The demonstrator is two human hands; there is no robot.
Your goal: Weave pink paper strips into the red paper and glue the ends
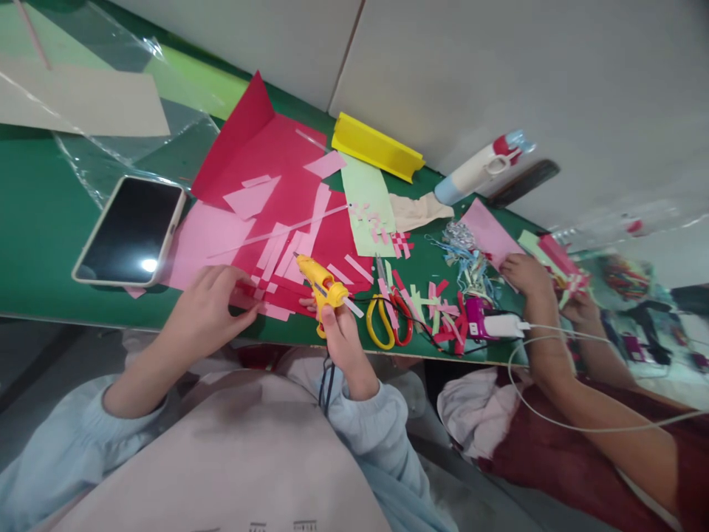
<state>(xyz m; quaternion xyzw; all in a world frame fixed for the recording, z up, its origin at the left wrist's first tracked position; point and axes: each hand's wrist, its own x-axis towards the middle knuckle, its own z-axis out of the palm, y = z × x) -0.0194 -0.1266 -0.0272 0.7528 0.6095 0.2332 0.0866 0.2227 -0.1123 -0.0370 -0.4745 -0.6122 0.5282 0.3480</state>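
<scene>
My right hand (344, 336) is wrapped round the grip of a yellow hot glue gun (320, 279), its nozzle pointing up and left. A clear glue stick (353, 306) sticks out of its back. My left hand (202, 310) has its thumb and index finger closing on a small piece of pink and red paper strips (258, 288) at the table's front edge. Under and around them lie red card sheets (299, 151) and loose pink paper strips (271, 251). Scissors with yellow and red handles (382, 321) rest just right of the glue gun.
A phone (131, 230) lies at left beside clear plastic wrap (182, 140). Behind are a yellow folded holder (377, 146) and a bottle (476, 174). Cut strips (440, 307) and a purple power block (475, 318) with cables sit at right, near a co-worker's hands (526, 273).
</scene>
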